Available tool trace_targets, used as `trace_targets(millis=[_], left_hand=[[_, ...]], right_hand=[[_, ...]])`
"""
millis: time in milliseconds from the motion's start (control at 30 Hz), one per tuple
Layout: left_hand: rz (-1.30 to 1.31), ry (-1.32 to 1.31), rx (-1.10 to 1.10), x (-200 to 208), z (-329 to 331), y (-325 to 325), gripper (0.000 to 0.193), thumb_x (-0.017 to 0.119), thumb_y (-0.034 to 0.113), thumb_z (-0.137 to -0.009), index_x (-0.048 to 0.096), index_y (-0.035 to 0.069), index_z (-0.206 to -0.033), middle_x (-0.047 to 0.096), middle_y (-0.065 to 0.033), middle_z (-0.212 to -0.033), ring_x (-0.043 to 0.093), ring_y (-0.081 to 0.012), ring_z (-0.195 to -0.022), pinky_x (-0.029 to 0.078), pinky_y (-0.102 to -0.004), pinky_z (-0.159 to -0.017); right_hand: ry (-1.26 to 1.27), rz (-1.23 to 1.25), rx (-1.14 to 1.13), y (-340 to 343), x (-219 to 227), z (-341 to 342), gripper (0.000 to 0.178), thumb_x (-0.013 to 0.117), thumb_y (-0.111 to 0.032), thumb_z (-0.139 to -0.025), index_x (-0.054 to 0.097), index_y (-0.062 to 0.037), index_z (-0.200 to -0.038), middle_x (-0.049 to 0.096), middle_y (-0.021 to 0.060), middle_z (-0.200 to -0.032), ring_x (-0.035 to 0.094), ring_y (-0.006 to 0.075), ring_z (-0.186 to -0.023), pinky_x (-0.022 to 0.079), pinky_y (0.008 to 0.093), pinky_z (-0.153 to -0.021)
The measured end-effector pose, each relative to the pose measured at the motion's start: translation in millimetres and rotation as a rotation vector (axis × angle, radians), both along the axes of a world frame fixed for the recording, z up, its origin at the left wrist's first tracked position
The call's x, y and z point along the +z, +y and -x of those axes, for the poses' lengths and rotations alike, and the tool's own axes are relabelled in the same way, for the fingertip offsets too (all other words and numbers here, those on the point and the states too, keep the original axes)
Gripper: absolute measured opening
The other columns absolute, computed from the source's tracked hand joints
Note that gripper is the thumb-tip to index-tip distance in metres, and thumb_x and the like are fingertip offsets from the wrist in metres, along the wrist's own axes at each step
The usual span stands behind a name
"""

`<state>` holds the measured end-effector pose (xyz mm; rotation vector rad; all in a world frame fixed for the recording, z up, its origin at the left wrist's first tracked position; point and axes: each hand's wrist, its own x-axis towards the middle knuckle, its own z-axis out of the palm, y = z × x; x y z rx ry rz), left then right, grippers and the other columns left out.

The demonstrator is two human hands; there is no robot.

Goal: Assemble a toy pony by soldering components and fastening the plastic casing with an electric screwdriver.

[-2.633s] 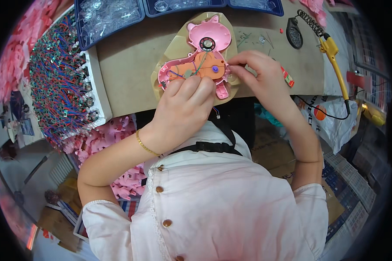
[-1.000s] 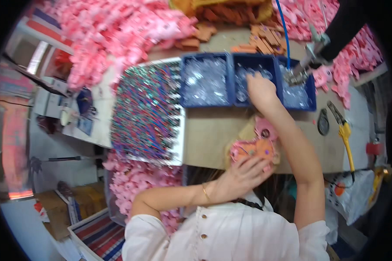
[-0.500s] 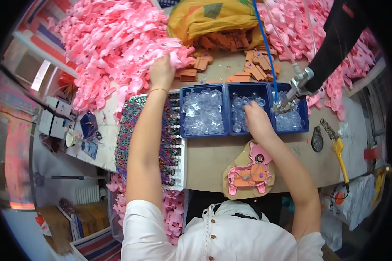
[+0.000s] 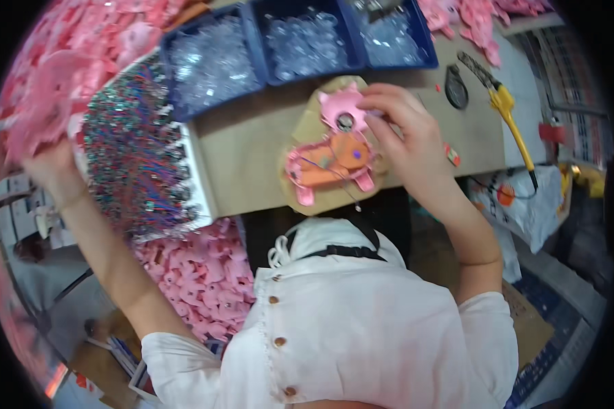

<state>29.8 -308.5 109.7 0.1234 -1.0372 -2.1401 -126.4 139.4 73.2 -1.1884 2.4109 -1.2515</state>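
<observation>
Pink plastic shell: now in left hand, far left, blurred | Right hand: back from middle blue bin — fingertips narrow at open animal body's head; grip contents: cannot tell | Animal body: on tan base, orange module inside — remains uncovered

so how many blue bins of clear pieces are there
3, side by side near the picture's top: left bin, middle bin, right bin. More could be hidden beyond the upper edge.

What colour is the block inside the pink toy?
The block is orange, clearest in head view.
</observation>
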Motion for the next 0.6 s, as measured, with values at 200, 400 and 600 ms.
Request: trace_targets(millis=[200, 400, 600], left_hand=[[-0.629, -0.119, -0.267, -55.3, -67.4, 122.2, 0.048, 0.045, 0.025, -0.090, 0.036, 0.003, -0.132, 0.041, -0.0141, -0.135, 0.035, -0.0295, -0.126, 0.027, -0.0507, -0.105], [-0.724, -0.236, -0.359, -69.0, -26.0, 239.0, 0.046, 0.040, 0.033, -0.095, 0.038, 0.005, -0.132, 0.047, -0.0124, -0.130, 0.047, -0.0261, -0.118, 0.033, -0.0457, -0.103], [-0.642, -0.268, -0.438, -73.8, -24.3, 246.1, 0.046, 0.036, 0.033, -0.096, 0.036, 0.004, -0.132, 0.047, -0.0124, -0.130, 0.049, -0.0249, -0.117, 0.040, -0.0438, -0.097]], right_hand=[[-0.717, -0.061, -0.180, 74.0, -19.6, -33.2, 0.029, 0.060, 0.001, -0.080, 0.058, 0.0016, -0.110, 0.059, 0.0030, -0.099, 0.052, 0.0059, -0.087, 0.042, 0.0194, -0.079], [-0.420, -0.049, -0.204, 56.6, -41.1, -31.3, 0.026, 0.064, -0.001, -0.078, 0.059, 0.0033, -0.103, 0.059, 0.0056, -0.095, 0.056, 0.0084, -0.084, 0.047, 0.0199, -0.073], [0.210, -0.254, -0.123, 48.9, -53.6, -28.6, 0.029, 0.071, -0.012, -0.071, 0.062, 0.0009, -0.095, 0.056, 0.0099, -0.086, 0.056, 0.0238, -0.081, 0.045, 0.0338, -0.070]])
